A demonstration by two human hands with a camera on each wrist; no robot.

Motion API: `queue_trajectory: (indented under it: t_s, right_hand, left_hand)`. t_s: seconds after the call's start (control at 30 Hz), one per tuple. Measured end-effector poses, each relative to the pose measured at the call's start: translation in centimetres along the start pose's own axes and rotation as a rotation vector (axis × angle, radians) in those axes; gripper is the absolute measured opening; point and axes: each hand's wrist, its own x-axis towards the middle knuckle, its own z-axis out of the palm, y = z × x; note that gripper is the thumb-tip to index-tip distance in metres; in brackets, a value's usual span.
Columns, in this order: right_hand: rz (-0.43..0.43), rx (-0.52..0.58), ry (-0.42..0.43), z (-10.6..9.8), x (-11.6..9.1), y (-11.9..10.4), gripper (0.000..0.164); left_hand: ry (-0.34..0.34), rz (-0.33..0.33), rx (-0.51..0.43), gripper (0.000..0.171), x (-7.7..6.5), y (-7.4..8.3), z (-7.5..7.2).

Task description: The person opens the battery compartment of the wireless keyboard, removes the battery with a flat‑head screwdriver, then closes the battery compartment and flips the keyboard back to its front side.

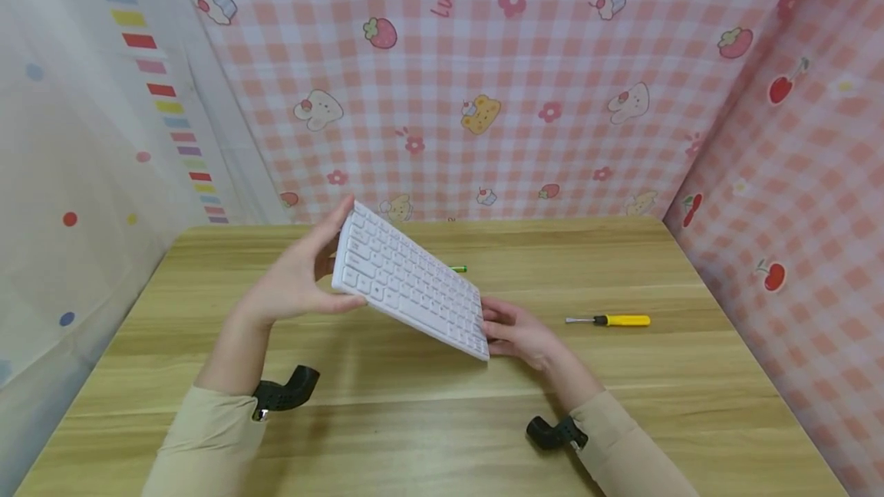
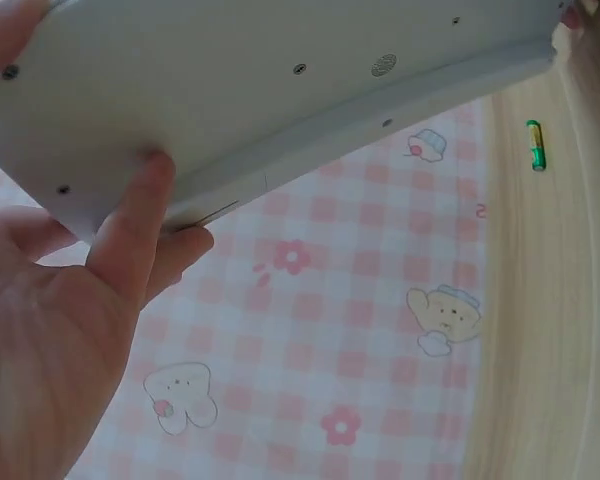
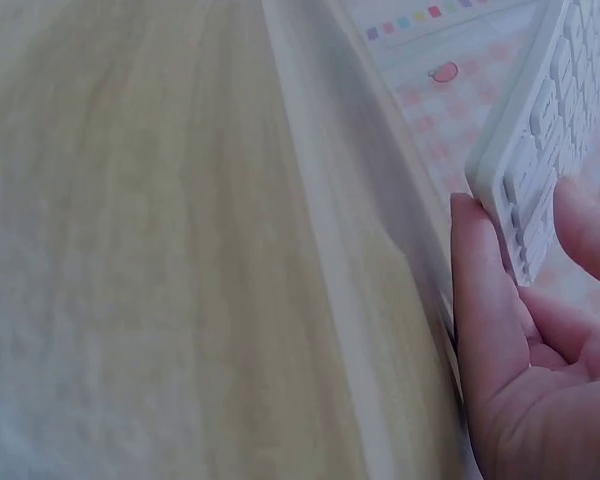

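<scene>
A white keyboard (image 1: 414,274) is held above the table, tilted with its left end raised and its keys facing me. My left hand (image 1: 293,282) grips the raised end, thumb at the near edge and other fingers round the far side and back. At the lower right end, my right hand (image 1: 521,334) holds the keyboard with fingers behind or under it and the thumb on the key side. In the left wrist view the keyboard's underside (image 2: 230,80) shows small screws and a raised ridge along one edge. Keys and the corner (image 3: 510,180) appear in the right wrist view.
On the wooden table (image 1: 414,436), a screwdriver (image 1: 625,320) with a yellow handle lies to the right. A green and yellow battery (image 2: 536,145) lies behind the keyboard, partly hidden in the head view. Patterned cloth (image 1: 552,60) hangs round the back and sides.
</scene>
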Motion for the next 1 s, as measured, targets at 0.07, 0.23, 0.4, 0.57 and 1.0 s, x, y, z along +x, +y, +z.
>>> queue_trajectory:
  t_s: [0.07,0.23,0.4,0.57,1.0]
  right_hand:
    - [-0.008,-0.005,0.031,-0.2,0.0,0.0,0.063]
    - [-0.016,-0.021,0.116,-0.8,0.0,0.1,0.065]
    - [-0.023,-0.072,0.208,-1.3,-0.3,0.0,0.064]
    - [-0.022,-0.108,0.260,-1.7,-0.6,-0.1,0.063]
    - [-0.096,-0.332,0.332,-2.8,-1.8,-0.5,0.063]
  left_hand:
    - [-0.013,-0.018,-0.024,0.118,-0.2,-0.2,-0.1]
    - [-0.040,-0.101,-0.073,0.120,-0.9,-0.6,-0.3]
    - [-0.061,-0.215,-0.080,0.123,-1.9,-1.9,-0.3]
    - [-0.039,-0.296,-0.099,0.125,-3.1,-3.4,0.2]
    - [0.040,-0.439,0.017,0.130,-5.7,-6.5,3.8]
